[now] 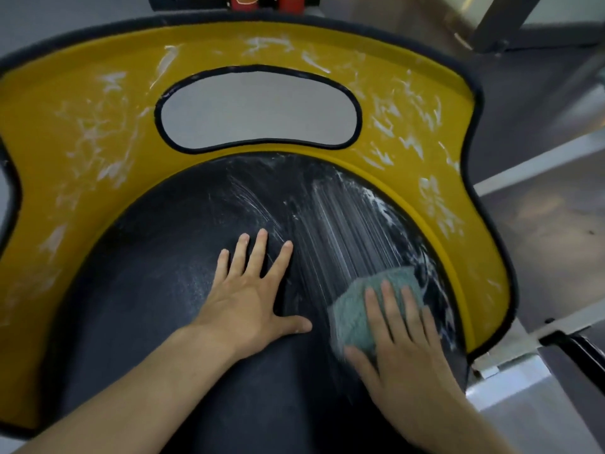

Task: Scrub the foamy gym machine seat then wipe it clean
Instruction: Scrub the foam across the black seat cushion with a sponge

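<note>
The gym machine seat has a black padded centre [157,290] inside a yellow surround [82,126] with a kidney-shaped opening. White foam streaks run down the right half of the black pad and lie scattered over the yellow part. My left hand [252,299] lies flat on the middle of the pad, fingers spread. My right hand [402,335] presses a folded grey-green cloth [357,309] onto the pad's right side with straight fingers. The cloth is slightly blurred.
Grey floor shows through the seat's opening [258,108]. Metal frame parts of the machine [510,381] stand to the right. Two red objects [265,1] sit at the top edge behind the seat.
</note>
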### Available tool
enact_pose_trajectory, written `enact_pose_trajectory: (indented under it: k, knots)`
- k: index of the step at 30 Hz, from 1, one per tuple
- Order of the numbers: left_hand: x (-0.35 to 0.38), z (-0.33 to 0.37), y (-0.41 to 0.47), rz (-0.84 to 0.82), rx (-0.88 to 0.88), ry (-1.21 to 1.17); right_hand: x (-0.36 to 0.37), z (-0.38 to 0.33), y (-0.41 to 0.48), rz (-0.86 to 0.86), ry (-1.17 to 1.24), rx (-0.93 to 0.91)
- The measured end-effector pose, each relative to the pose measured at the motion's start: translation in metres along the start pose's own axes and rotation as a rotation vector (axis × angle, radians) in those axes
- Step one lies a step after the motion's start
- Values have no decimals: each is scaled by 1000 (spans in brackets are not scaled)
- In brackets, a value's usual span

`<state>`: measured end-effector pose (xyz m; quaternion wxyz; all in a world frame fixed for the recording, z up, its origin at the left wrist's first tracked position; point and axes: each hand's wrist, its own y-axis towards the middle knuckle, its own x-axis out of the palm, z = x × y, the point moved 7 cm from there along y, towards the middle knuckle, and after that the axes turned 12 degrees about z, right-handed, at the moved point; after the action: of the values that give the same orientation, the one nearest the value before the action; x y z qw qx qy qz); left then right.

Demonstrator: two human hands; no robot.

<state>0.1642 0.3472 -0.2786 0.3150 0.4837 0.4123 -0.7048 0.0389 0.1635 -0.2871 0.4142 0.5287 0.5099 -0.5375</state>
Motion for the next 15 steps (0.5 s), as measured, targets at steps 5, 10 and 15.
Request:
enact_pose_trajectory:
  k: [5, 10, 15]
  knots:
    - [2, 1, 0, 5, 3, -3, -11, -1, 127, 28, 44, 66]
    - [1, 3, 1, 4, 2, 4, -20, -5, 168, 36, 44, 46]
    - [-1, 4, -1, 3, 9, 8, -22, -2, 58, -55, 31, 4]
